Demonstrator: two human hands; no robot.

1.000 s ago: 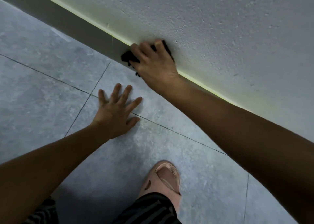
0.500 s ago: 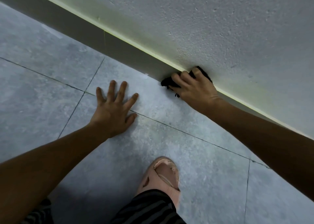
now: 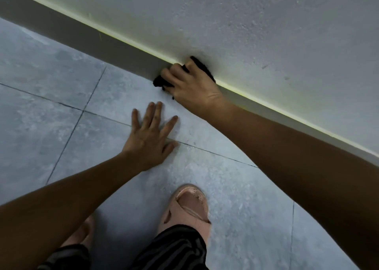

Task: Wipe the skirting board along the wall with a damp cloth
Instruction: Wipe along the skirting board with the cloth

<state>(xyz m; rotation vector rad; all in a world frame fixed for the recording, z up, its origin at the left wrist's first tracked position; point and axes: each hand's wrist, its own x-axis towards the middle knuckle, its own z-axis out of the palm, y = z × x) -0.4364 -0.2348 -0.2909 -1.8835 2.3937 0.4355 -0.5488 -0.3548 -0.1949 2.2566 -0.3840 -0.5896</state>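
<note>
Right hand (image 3: 192, 87) clamped on a black cloth (image 3: 161, 81), pressing it against the grey skirting board (image 3: 114, 46) where board meets floor (image 3: 51, 105) (a cloth edge also peeking out above the knuckles, at the base of the wall (image 3: 246, 23)). Left hand (image 3: 150, 135) flat on the floor tiles, fingers spread, holding nothing, just beside the right. Pink slipper (image 3: 189, 208) near the lower edge.

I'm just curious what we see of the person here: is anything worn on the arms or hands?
Nothing: both arms are bare, with no sleeves in view, and the left hand and right hand wear no gloves, rings or watch that I can see. The fingers are uncovered too.
</note>
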